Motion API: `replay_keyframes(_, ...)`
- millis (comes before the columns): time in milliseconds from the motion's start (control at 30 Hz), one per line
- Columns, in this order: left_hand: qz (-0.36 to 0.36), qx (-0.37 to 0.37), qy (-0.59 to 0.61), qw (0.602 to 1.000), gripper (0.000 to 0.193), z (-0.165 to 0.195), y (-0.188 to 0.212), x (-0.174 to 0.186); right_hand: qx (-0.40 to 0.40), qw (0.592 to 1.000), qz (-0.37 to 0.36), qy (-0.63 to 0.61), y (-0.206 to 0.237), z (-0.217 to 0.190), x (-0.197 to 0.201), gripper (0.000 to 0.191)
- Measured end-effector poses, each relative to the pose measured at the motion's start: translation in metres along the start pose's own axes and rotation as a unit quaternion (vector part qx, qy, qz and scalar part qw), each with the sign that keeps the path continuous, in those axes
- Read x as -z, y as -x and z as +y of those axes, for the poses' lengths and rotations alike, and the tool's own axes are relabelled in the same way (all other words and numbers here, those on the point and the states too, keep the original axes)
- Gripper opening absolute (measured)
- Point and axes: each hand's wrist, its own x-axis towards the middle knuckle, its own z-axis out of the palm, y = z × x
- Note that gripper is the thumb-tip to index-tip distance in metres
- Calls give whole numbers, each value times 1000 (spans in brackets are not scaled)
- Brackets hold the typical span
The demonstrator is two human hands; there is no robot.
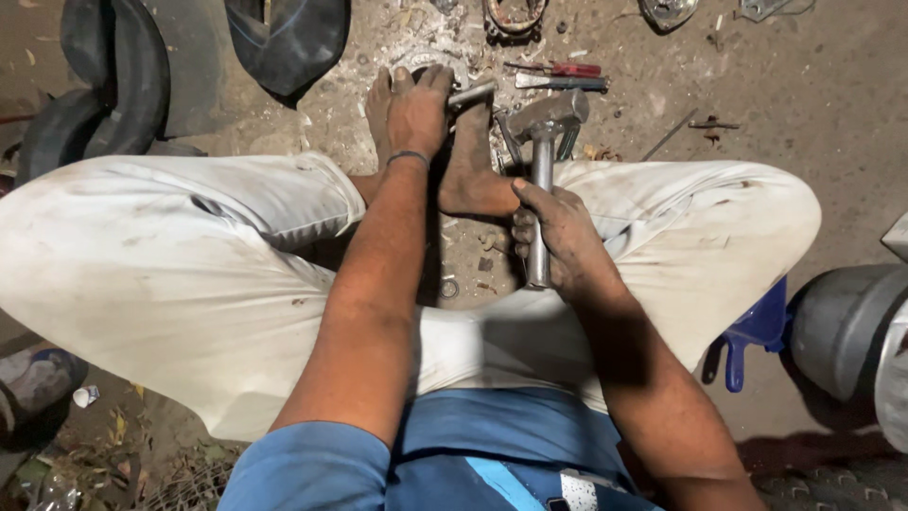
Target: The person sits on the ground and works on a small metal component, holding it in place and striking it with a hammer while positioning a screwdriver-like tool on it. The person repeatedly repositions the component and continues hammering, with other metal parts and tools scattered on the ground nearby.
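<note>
The person sits low over the dirt floor (813, 85), knees spread wide in pale, soiled trousers (170, 255), bare feet drawn together in front; the right hand (553, 237) is wrapped round the metal shaft of a hammer (542, 151), fingers (525, 222) closed tight about the lower half of the handle, the steel head raised just above the right foot (473, 161); the left hand (416, 114) reaches forward over the left foot, fingers curled down and closed on a short metal rod (470, 95), which juts out to the right of the knuckles and lies close under the hammer head; whether the rod rests on something beneath I cannot tell, the hand hides it; a dark band (409, 157) circles the left wrist; just beyond the feet, on the floor, lie a red-handled screwdriver (566, 69) and a dark-handled tool (567, 84) side by side; black rubber tyres (104, 85) lie at the far left edge of the floor, with a dark inner tube (288, 43) beside them; a blue plastic jug (752, 336) sits by the right thigh, and a grey metal drum (842, 326) just past it at the right.
</note>
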Motion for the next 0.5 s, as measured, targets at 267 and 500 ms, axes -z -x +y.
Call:
replay_keyframes(267,-23,65,16,997,41,-4,-16,-3,-6,999,-24,-30,-4,0,0,30)
replay_keyframes(500,28,149,239,959,36,-1,-47,26,4,999,-19,-39,6,-8,-4,30)
